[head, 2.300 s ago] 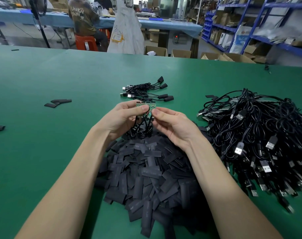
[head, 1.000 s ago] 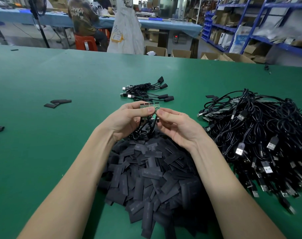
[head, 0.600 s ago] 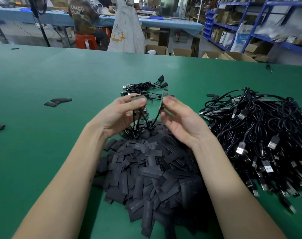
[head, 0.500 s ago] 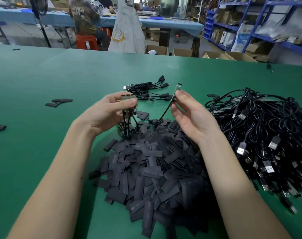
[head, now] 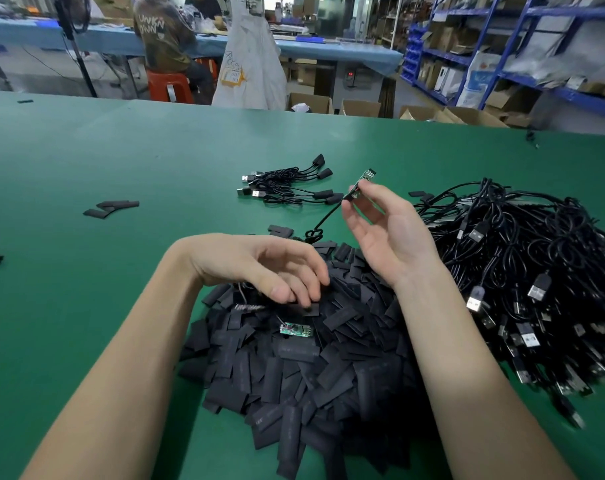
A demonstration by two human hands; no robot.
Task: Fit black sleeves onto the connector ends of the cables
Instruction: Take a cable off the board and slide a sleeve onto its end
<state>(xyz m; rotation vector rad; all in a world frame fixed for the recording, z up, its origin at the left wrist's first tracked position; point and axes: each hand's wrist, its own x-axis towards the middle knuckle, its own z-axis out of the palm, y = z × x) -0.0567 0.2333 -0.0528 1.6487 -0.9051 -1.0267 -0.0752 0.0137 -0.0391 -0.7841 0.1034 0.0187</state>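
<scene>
A heap of flat black sleeves [head: 294, 368] lies on the green table [head: 121, 161] in front of me. My left hand [head: 259, 265] reaches down onto the heap, thumb and fingertips closing on one black sleeve [head: 309, 310]. A cable end with a small green circuit board [head: 296, 330] lies loose on the heap just below that hand. My right hand [head: 387, 233] is raised and pinches another cable's bare board connector [head: 361, 183] between thumb and forefinger. Its black cable [head: 323, 220] hangs down to the heap.
A big tangle of black USB cables [head: 522, 271] fills the right side. A small bundle of sleeved cables [head: 287, 188] lies further back. Loose sleeves [head: 110, 207] lie to the left. A person sits at a blue table [head: 328, 46] behind; shelves [head: 536, 46] stand at right.
My hands have parted. The left hand let its cable ends fall on the heap and dropped onto a sleeve. The right hand carried one connector up and to the right.
</scene>
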